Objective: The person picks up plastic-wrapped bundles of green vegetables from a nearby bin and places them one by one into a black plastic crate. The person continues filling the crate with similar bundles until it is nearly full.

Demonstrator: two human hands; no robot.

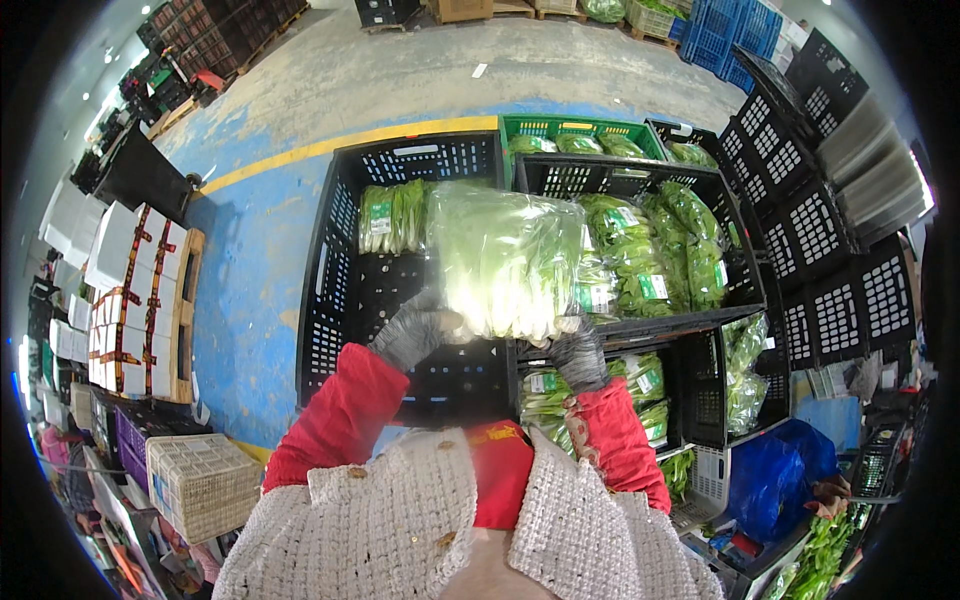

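A large clear plastic bag of leafy greens with white stems (510, 262) is held up in front of me. My left hand (415, 330), in a dark glove with bare fingertips, grips its lower left corner. At the lower right corner, my right hand (579, 351), gloved the same way, pinches the bag. Below and to the left of the bag is a black plastic crate (319, 277), with labelled bagged greens (391, 217) lying at its far end. To the right, another black crate (739, 277) holds several bags of leafy greens (626, 247).
Beyond stands a green crate (581, 126) of bagged greens. Stacked black crates (817, 225) rise at the right, above a blue plastic bag (776, 480). At the left are white boxes (124, 330) on a wooden pallet (187, 315) and a beige woven-look crate (202, 484).
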